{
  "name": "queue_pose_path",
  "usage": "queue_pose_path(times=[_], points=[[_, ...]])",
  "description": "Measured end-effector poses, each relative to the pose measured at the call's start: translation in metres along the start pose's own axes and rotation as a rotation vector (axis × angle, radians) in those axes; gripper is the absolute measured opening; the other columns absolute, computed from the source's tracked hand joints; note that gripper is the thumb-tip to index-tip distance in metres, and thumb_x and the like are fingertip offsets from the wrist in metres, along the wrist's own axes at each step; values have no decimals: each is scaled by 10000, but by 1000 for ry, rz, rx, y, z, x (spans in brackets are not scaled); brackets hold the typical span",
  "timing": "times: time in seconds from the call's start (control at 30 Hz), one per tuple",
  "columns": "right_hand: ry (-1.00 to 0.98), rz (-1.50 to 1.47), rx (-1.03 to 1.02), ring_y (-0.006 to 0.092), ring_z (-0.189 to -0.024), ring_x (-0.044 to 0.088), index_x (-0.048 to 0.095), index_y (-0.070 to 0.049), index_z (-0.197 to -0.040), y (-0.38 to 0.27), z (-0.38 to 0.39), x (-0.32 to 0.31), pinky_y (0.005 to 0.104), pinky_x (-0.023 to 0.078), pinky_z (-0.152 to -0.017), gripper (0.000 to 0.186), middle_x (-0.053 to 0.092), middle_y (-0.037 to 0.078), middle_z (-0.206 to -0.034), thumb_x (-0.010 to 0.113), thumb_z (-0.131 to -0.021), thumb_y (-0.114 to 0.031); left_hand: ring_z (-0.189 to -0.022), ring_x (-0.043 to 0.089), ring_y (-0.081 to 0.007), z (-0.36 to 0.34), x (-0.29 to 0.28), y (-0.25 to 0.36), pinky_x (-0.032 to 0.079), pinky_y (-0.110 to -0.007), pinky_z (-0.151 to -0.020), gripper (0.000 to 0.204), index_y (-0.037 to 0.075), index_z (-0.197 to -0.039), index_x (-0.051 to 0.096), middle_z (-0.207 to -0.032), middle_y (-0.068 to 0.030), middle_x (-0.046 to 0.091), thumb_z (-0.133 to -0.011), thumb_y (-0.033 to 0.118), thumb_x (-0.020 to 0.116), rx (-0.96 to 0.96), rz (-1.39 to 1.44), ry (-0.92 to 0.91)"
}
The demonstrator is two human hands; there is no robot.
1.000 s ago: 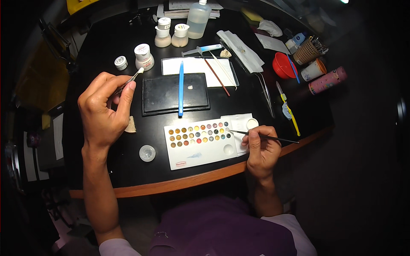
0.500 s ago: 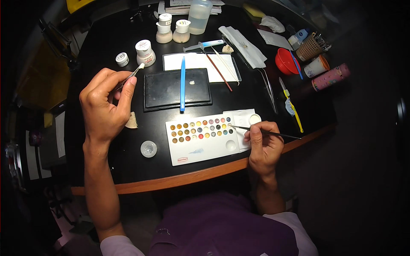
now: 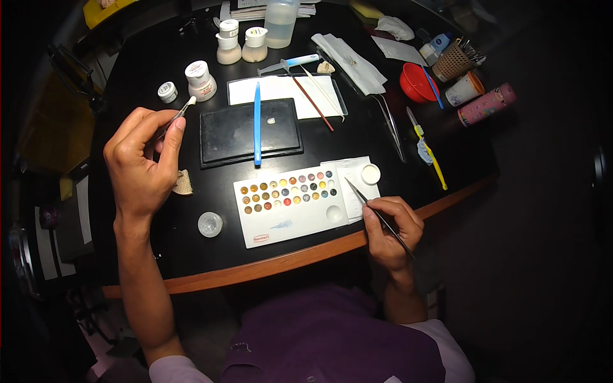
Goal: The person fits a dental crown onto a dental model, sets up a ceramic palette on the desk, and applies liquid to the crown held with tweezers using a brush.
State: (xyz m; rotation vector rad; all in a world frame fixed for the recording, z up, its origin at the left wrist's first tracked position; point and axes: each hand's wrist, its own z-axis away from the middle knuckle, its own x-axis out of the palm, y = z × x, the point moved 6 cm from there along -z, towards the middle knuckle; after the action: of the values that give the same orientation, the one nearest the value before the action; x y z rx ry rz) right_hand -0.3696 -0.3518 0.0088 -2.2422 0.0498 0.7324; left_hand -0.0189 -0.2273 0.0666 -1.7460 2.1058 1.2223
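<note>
My left hand (image 3: pixel 142 153) is raised at the left, its fingers pinching slim metal tweezers (image 3: pixel 181 112). A small white tooth-like piece (image 3: pixel 192 101) sits at their tips. Over the table's front right edge, my right hand (image 3: pixel 393 231) grips a thin dark brush (image 3: pixel 382 219) like a pen. The brush tip is at the folded white paper (image 3: pixel 352 203), though whether it touches cannot be made out. Left of that lies a white palette (image 3: pixel 300 225) with rows of coloured paint wells. A small round white dish (image 3: pixel 370 173) rests on the paper's right side.
A black case (image 3: pixel 214 137) with a blue stick (image 3: pixel 257 124) across it lies mid-table. Jars (image 3: pixel 202 83) and a clear bottle (image 3: pixel 280 25) stand behind. A small clear cup (image 3: pixel 209 224) is near the front. At right are a red bowl (image 3: pixel 416 83) and a yellow-handled tool (image 3: pixel 435 169).
My right hand has swung the brush tip from the palette's wells onto the white paper, tilting the brush more steeply. The view has shifted slightly; my left hand keeps its hold on the tweezers.
</note>
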Motion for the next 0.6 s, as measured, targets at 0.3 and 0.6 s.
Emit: queue_pose_path(times=[0.3,0.6], points=[[76,88,-31,114,-592,638,772,14,-935,2,3,-4,253,452,-504,95,695,87,-776,829,-860,20,-623,519,-62,0,3,-3,369,-247,-535,62,-25,-988,786,-792,-29,655,-951,20,763,-8,-14,-1],[122,-29,95,79,-553,540,646,-12,-789,20,8,-21,247,366,-517,200,556,38,-618,649,-985,-50,-620,509,-58,-1,3,1,346,-250,-527,59,-21,-975,781,-783,-21,646,-959,31,761,-2,-35,-11]])
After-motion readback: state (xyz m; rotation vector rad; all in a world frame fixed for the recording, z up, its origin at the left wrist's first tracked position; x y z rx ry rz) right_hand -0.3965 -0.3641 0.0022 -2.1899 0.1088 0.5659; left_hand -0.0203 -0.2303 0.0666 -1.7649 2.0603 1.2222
